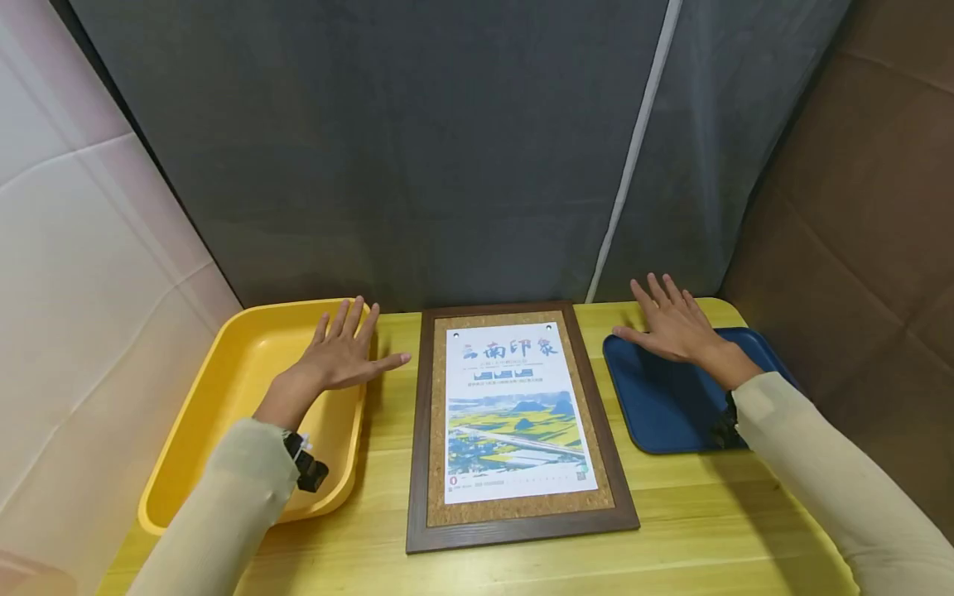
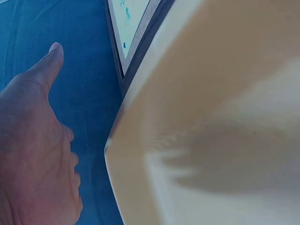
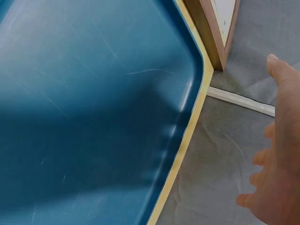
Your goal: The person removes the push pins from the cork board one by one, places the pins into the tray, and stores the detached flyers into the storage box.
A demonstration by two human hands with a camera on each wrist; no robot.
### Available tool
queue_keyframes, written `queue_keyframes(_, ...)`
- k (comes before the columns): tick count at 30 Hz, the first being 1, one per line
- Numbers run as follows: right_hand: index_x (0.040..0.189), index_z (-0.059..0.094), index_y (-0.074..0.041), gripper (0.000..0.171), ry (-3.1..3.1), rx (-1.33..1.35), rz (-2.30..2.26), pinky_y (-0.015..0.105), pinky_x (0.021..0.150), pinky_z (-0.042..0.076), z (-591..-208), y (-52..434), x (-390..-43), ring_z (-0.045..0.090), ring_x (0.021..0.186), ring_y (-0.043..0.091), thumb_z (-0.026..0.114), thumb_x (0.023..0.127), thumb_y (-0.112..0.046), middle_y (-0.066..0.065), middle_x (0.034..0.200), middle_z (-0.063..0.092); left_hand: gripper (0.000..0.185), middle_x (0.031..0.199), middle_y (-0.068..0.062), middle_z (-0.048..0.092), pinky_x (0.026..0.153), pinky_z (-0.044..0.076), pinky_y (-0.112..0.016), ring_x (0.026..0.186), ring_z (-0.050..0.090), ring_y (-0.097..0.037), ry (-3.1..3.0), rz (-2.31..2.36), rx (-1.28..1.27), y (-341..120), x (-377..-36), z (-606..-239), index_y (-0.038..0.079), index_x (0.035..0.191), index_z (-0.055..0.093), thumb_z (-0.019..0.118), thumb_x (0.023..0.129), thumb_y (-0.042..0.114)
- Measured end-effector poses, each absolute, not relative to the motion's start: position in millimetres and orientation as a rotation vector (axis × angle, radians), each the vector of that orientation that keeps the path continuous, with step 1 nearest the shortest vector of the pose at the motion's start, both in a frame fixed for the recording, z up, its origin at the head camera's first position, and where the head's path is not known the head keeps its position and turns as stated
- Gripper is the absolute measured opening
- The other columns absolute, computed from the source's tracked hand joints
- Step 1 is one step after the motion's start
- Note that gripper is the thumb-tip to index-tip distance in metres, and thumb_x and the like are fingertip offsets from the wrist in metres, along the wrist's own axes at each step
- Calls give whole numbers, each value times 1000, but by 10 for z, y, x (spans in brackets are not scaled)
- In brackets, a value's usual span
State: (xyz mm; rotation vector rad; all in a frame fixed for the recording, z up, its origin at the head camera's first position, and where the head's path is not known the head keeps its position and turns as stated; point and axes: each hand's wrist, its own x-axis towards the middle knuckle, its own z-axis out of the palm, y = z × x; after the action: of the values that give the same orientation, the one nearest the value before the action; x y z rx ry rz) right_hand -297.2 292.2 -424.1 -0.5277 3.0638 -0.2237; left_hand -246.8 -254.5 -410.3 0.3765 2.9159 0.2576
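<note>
The person's left hand (image 1: pixel 341 354) is held palm down over the far right part of a yellow tray (image 1: pixel 224 396), its fingers (image 1: pixel 350 318) straight and spread apart and its thumb pointing toward a framed cork board (image 1: pixel 514 422). The hand holds nothing; whether it touches the tray's rim cannot be told from the head view. In the left wrist view the left hand (image 2: pixel 35 154) shows its open palm beside the yellow tray's (image 2: pixel 211 117) pale wall, with the corner of the framed cork board (image 2: pixel 136 42) just beyond it.

The right hand (image 1: pixel 674 324) is likewise flat and empty over the far left corner of a blue tray (image 1: pixel 671 406), fingers (image 1: pixel 659 291) straight and fanned apart, thumb stretched toward the board. The right wrist view shows the right hand (image 3: pixel 276 173) hanging open past the blue tray's (image 3: pixel 93 108) rim, clear of the tray's surface there, and the board's wooden corner (image 3: pixel 211 33) nearby.

The framed cork board lies flat on the yellow wooden tabletop (image 1: pixel 708 513), between the two trays and close to each, its long side running away from the person. A printed poster (image 1: pixel 514 414) with large characters and a landscape photograph is pinned on the cork at its two top corners. A grey curtain (image 1: pixel 417 141) hangs behind the tabletop's far edge. Both arms wear pale sleeves (image 1: pixel 835 488).
</note>
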Motion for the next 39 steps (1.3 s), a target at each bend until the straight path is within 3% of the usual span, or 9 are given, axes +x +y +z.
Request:
queue_keyframes(15,171,13,-8,101,3045,-552,-235,72,125,8,-4259,2821,-3007,2,161,51,49,101,-71,29,174,7,115,175,-25,-10,128,-9,-64,162,-11,-45,2913,252,429,-2270,-2312,-3915,1,169,1,44,97,80)
queue_keyframes(24,170,16,-6,98,3052,-587,-239,70,126,11,-4281,2682,-3031,5,161,49,53,102,-67,29,174,10,108,176,-25,-2,129,0,-65,162,-1,-47,2953,233,517,-2012,-2253,-3952,2,169,9,53,98,69)
queue_keyframes(30,170,16,-4,96,3035,-630,-241,69,126,11,-4286,2576,-3022,7,161,50,54,104,-62,29,174,11,110,176,-24,1,129,6,-65,163,3,-45,2968,222,560,-1854,-2235,-4018,3,169,12,56,96,71)
queue_keyframes(39,169,18,-2,96,3026,-695,-269,69,126,14,-4383,2418,-3024,10,160,51,57,104,-61,30,173,13,111,176,-23,1,129,7,-64,163,4,-44,2957,250,603,-1730,-2164,-4119,3,169,12,60,94,70)
